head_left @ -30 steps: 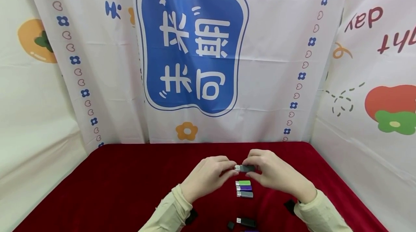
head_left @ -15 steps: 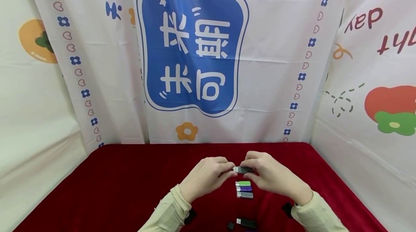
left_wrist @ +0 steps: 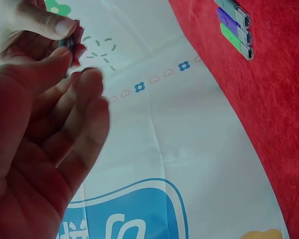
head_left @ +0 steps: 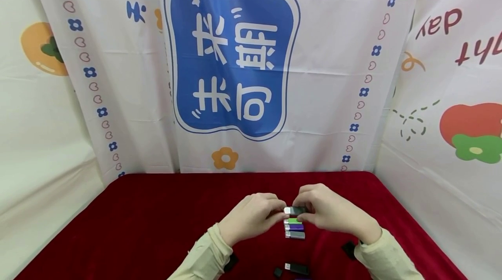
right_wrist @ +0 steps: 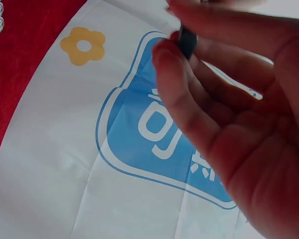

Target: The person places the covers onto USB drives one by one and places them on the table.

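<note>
A dark grey USB flash drive with a silvery end is held between both hands, close above the row of drives. The right hand pinches its dark body between thumb and fingers. Thumb and fingertips of the left hand are at the silvery end. In the right wrist view the dark drive shows between the fingers, partly hidden. Just nearer the person lie a green drive, a purple drive and a grey drive, side by side with plugs pointing left.
A black USB drive and a small black cap lie near the front of the red-covered table. A purple edge of another thing shows at the bottom of the head view. Printed white curtains stand behind and at the sides.
Both hands have come slightly toward the person with the dark USB flash drive, which is now right beside the green one. Its silvery end looks smoother and brighter than before.
</note>
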`<state>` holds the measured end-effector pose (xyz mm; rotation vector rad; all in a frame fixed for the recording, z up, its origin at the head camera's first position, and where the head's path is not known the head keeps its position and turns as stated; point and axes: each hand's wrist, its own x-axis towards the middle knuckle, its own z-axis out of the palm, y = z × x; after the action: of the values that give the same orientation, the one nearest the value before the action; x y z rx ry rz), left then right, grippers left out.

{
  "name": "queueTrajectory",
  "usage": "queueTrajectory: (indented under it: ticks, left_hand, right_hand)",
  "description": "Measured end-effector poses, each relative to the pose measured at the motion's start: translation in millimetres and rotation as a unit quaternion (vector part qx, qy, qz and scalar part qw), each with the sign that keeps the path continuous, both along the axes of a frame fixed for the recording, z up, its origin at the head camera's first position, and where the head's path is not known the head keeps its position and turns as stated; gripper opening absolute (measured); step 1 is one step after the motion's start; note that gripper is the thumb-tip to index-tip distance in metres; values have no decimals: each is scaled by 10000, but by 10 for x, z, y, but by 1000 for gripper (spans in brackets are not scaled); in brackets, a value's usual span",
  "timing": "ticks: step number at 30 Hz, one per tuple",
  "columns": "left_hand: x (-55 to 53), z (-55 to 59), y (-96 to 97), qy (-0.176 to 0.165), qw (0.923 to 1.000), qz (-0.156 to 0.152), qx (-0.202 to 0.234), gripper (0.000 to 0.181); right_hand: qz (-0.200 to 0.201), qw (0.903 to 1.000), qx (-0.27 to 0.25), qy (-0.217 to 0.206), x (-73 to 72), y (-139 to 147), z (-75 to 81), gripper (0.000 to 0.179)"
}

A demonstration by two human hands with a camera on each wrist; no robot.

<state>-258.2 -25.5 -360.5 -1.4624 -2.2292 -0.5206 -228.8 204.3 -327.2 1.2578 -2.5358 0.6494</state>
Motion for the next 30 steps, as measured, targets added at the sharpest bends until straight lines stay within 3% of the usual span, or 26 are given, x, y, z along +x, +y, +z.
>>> queueTrajectory:
  ticks: [10,15,18,30]
  left_hand:
    - [9,-12,-3,-373,9976,380,-446,13]
    - [4,11,-26,-358,9938,854,-619,15]
    - [-2,10,-42,-476,9922,970,-616,13]
    - [11,0,-56,-720,9896,1058,-656,14]
  right_hand:
    - [160,9974,84,-693,-113,59,-92,21]
    - [-47,9935,255,-1109,-205,67,-209,21]
    - [-257,9895,488,-1338,-259,60,-311,19]
    - [-565,9822,1224,-1311,-293,-85,-615,18]
